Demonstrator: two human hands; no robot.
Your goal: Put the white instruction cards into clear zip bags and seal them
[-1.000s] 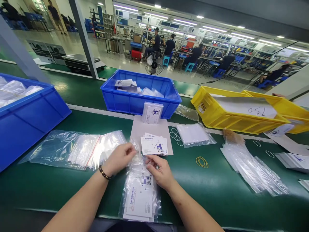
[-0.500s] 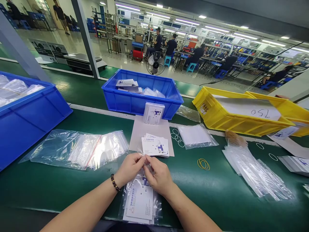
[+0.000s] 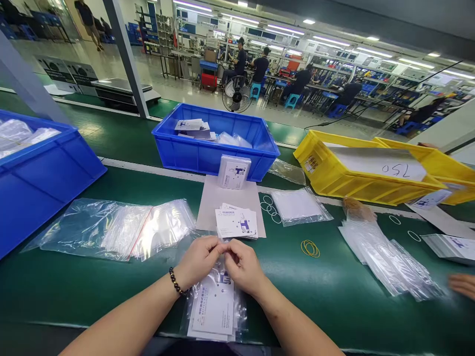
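Observation:
My left hand, with a dark beaded bracelet at its wrist, and my right hand meet at the fingertips. Both pinch thin clear plastic that looks like a bag; its edges are partly hidden by my fingers. Below them, near the table's front edge, a stack of printed white cards in clear bags lies flat. Just beyond my fingers, a fanned pile of white cards rests on a grey cardboard sheet. Loose clear zip bags lie to the left.
A blue bin stands behind a wrapped card stack. Another blue bin is at left, a yellow bin at right. Yellow rubber bands and plastic bags lie rightward. Another person's hand shows at the right edge.
My right hand's fingers have curled in closer to the left fingertips. Another person's hand has come into view at the right edge. The view has shifted slightly.

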